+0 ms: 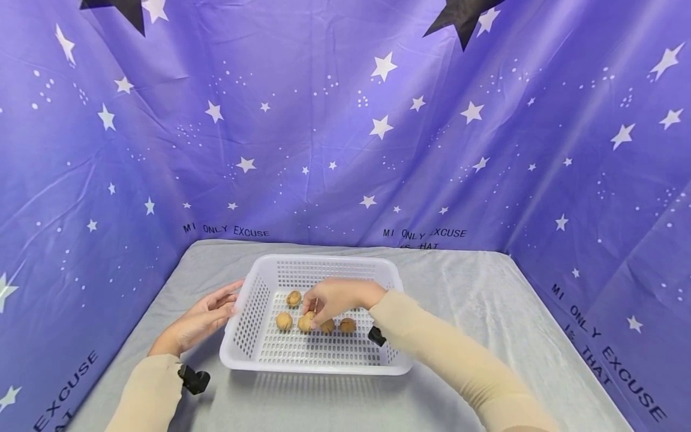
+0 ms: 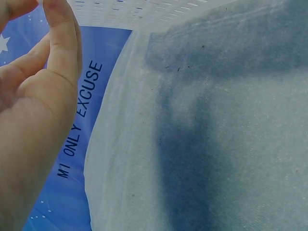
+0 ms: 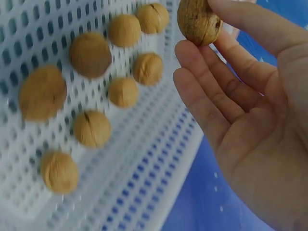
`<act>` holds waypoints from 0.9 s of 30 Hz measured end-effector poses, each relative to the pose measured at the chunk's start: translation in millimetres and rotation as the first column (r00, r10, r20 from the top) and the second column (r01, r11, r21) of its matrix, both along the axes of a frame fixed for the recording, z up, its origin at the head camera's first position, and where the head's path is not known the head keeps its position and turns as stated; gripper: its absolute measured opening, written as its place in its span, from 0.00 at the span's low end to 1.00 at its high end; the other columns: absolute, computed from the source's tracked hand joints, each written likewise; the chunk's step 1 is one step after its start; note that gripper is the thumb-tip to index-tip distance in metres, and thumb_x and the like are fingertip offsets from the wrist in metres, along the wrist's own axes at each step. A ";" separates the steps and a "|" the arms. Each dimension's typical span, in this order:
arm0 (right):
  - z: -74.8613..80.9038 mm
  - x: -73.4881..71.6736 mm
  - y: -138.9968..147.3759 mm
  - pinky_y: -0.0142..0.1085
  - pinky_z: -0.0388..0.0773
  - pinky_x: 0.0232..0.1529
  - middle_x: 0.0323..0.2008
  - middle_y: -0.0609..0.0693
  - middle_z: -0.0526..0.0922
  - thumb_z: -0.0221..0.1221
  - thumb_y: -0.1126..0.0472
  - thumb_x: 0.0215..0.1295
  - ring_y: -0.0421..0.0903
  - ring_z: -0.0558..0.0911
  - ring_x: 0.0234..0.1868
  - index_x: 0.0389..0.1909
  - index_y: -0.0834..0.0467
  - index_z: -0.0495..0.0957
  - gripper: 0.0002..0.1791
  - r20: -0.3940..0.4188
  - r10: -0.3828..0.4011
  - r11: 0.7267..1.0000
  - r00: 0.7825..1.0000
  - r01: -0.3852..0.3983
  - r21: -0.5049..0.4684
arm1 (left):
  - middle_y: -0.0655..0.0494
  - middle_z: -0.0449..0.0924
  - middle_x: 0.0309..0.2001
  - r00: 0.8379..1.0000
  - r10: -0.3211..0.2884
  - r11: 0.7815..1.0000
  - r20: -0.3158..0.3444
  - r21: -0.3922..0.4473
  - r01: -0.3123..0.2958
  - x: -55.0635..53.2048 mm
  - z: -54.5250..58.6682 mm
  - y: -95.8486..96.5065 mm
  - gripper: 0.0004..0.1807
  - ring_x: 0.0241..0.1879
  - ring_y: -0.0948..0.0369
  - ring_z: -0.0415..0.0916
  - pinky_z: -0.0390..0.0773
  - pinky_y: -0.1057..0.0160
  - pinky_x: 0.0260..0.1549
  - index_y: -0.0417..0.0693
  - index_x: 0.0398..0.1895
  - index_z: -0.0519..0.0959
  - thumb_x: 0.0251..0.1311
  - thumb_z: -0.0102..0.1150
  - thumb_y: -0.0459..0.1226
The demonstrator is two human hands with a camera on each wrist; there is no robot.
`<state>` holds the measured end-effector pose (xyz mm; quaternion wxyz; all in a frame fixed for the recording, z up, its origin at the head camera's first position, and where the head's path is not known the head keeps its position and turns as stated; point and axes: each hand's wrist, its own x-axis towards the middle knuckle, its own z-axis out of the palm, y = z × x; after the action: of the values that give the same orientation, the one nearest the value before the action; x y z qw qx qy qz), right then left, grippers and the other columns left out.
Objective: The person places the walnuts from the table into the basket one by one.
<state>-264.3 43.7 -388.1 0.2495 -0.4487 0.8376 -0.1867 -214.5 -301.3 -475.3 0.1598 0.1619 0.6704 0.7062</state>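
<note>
A white perforated plastic basket (image 1: pixel 318 367) holds several walnuts, lying in two rough rows in the right wrist view. One walnut (image 3: pixel 198 21) is pinched between the thumb and fingers of my right hand (image 1: pixel 341 297), over the basket. The ring and little fingers stretch out below it, palm showing. A walnut (image 1: pixel 284 321) lies left of that hand, another walnut (image 1: pixel 294 298) just behind; the hand hides part of the far row. My left hand (image 1: pixel 200 321) is at the basket's left side, fingertips at the rim, fingers extended and slightly bent. Its fingertips are partly cut off in the left wrist view.
A grey cloth (image 1: pixel 459 294) covers the table under the basket. Purple-blue star-printed curtains (image 1: pixel 324 150) with black lettering surround it at the back and both sides. A black wrist strap mount (image 1: pixel 194 379) sits on the left sleeve.
</note>
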 end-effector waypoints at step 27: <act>-55.2 15.2 -77.6 0.19 0.73 0.41 0.37 0.39 0.83 0.71 0.58 0.62 0.29 0.78 0.38 0.48 0.55 0.84 0.15 -0.086 0.174 0.979 0.981 -0.162 0.126 | 0.42 0.67 0.65 1.000 0.012 1.000 0.003 -0.001 -0.012 1.8 1.1 0.8 0.37 0.60 0.59 0.74 0.74 0.62 0.59 0.35 0.79 0.45 0.73 0.48 0.26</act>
<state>-249.1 -34.0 -443.3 0.2500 -0.5107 0.8173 -0.0929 -212.7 -300.5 -474.2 0.1566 0.1568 0.6714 0.7071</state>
